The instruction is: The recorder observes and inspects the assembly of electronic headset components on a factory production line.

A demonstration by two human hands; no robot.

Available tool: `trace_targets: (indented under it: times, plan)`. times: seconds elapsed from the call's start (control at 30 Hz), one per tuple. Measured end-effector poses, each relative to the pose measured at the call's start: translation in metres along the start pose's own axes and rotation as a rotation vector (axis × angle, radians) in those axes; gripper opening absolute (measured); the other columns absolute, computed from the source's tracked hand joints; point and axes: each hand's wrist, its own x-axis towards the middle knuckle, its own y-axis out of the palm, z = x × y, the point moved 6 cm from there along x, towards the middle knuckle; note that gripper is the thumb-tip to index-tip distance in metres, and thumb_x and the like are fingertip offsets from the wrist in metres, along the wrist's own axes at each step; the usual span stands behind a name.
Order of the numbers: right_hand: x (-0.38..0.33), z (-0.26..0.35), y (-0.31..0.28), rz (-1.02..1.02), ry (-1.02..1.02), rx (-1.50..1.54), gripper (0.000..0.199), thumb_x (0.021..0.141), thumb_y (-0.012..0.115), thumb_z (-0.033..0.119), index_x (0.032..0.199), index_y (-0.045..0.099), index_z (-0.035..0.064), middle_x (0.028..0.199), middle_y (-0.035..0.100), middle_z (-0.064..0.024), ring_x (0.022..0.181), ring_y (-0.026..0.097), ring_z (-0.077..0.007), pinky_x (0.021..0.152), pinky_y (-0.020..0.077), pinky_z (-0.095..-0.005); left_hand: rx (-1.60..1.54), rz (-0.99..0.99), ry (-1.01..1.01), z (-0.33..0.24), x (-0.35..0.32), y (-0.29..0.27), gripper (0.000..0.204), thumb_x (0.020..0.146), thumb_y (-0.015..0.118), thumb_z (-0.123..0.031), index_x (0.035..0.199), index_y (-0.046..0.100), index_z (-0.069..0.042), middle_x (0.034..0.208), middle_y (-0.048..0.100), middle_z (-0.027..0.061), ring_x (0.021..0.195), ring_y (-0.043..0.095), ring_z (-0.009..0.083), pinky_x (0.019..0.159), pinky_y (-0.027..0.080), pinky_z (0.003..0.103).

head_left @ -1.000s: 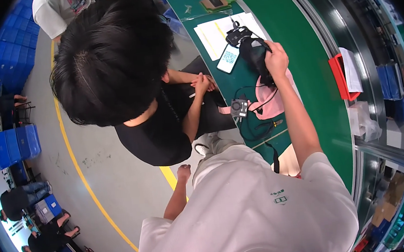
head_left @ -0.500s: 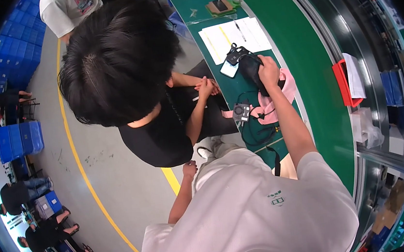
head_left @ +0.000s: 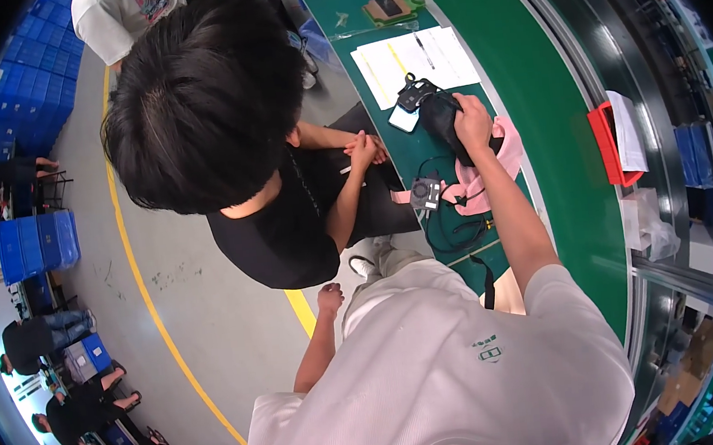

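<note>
Head view, looking down: right hand reaches out over the green workbench, fingers curled down and closed on a black pouch-like device lying near the bench's front edge, just below a white paper sheet. Pouch sits on or against a pink fabric strap; which of the two I cannot tell. Just beside them lie a small grey box unit and a loop of black cable. Left hand hangs at the side, off the bench, loosely fisted, holding nothing visible. Pouch looks soft-sided and light, likely to flex; the attached cable could snag, so grip the body, not the lead. Pink strap is limp. Another person in a black shirt stands close to the left of the bench, hands clasped. Red tray well apart to the right.
</note>
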Motion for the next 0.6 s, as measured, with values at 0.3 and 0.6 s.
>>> trace_targets:
  times: [0.3,0.6]
  plan:
    - [0.0,0.003,0.001,-0.001,-0.008,0.004,0.031,0.07,0.049,0.002,0.097,0.062,0.0107,0.092,0.059,-0.0097,0.085,0.057,-0.0303,0.075,0.0462,-0.038,0.01,0.0,0.014,-0.003,-0.002,0.008,0.034,0.08,0.053,-0.019,0.105,0.054,0.003,0.062,0.055,0.0042,0.047,0.051,0.0122,0.042,0.04,0.025]
    - [-0.002,-0.002,0.002,0.024,0.013,-0.017,0.031,0.069,0.052,0.002,0.098,0.062,0.0103,0.093,0.059,-0.0076,0.088,0.056,-0.028,0.079,0.0453,-0.037,0.012,0.022,-0.003,0.001,0.003,0.002,0.032,0.081,0.054,-0.019,0.104,0.055,0.003,0.063,0.055,0.0043,0.047,0.05,0.012,0.043,0.041,0.025]
